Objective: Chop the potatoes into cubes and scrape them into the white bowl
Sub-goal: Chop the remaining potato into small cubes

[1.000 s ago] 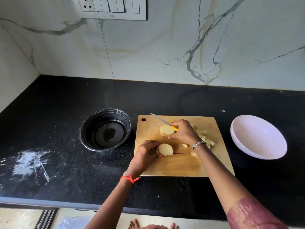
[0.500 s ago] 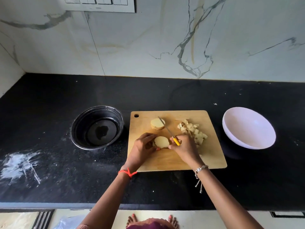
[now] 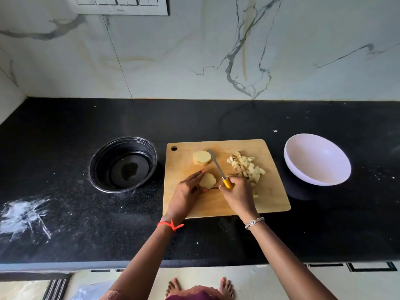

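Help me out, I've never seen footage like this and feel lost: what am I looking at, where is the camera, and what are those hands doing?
There is no machine here: a person works with bare hands. The single picture comes from a camera worn on the head, looking forward and down. The left hand steadies a potato piece between fingers and thumb on a wooden cutting board. The right hand grips a knife by its yellow handle, blade pointing away over the board. Also on the board are stacked potato slices and a pile of potato cubes. On the black counter, an empty white bowl sits right of the board and a dark bowl left of it.
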